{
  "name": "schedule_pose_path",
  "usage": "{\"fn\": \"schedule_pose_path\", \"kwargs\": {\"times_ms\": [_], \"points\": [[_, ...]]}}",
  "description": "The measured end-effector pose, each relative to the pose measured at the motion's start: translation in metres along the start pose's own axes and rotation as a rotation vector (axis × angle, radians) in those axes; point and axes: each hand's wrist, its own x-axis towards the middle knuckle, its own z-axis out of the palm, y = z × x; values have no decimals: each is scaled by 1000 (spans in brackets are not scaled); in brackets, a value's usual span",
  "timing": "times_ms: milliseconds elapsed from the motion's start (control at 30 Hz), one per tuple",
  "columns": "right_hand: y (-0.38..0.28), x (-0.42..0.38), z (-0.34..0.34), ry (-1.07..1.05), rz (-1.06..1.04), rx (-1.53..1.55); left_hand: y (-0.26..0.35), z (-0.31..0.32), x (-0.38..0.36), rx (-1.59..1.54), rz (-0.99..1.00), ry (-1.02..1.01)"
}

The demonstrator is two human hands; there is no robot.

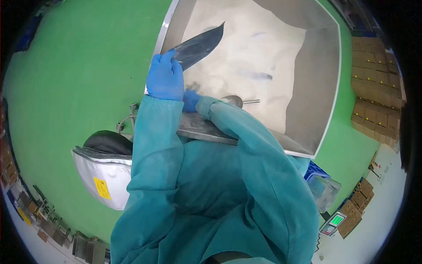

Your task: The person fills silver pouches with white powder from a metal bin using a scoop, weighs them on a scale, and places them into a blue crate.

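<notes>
My left hand [165, 78], in a blue glove, is closed on the near end of a dark grey, shiny pouch [198, 47]. The pouch tilts up to the right over pale powder [246, 53] in a large metal bin [314, 79]. My right hand [190, 100], also gloved in blue, is just below and right of the left one, near the bin's near edge. Its fingers are partly hidden and smeared by motion. Close to the right of it, a metal scoop [233, 100] rests on the powder, its handle [252, 101] pointing right.
A silver bag [118, 182] with a yellow label stands at my left. Low on the right are a blue crate [314, 170] with clear plastic and a scale display [336, 220] lit green. Cartons [373, 83] are stacked at far right on the green floor [88, 66].
</notes>
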Motion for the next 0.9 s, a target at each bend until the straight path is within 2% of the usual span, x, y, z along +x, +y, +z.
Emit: {"fn": "schedule_pose_path", "kwargs": {"times_ms": [67,133,200,267,367,467,567,667,700,767,800,833,867,900], "points": [[9,20,54,-115,-37,455,4,3,0,2,-16,-17],[5,6,52,-180,74,451,5,8,-1,-16,-4,-26],[4,-4,35,-216,110,424,2,16,-3,-40,50,-27],[2,-10,16,-241,68,386,0,20,-6,-18,-3,-53],[-7,-24,-11,-142,350,656,-2,12,-5,-36,-11,-48],[-20,-51,-76,-328,480,1188,-17,12,-3,-21,-6,-4],[-22,-66,-121,-282,656,1376,-23,12,1,-47,35,59],[-9,-90,-170,-185,511,1586,-21,12,0,-100,67,74],[-4,-103,-190,-126,391,1635,-21,13,-2,-119,79,67],[14,-124,-218,-10,281,1746,-25,17,-7,-62,183,55],[21,-139,-229,70,225,1800,-28,19,-13,-135,191,59],[20,-154,-245,243,308,1949,-40,28,-14,-218,208,43],[23,-172,-254,527,105,1811,-52,41,-16,-328,183,-14],[53,-192,-254,474,-78,1842,-69,49,-17,-601,42,-148]]}}
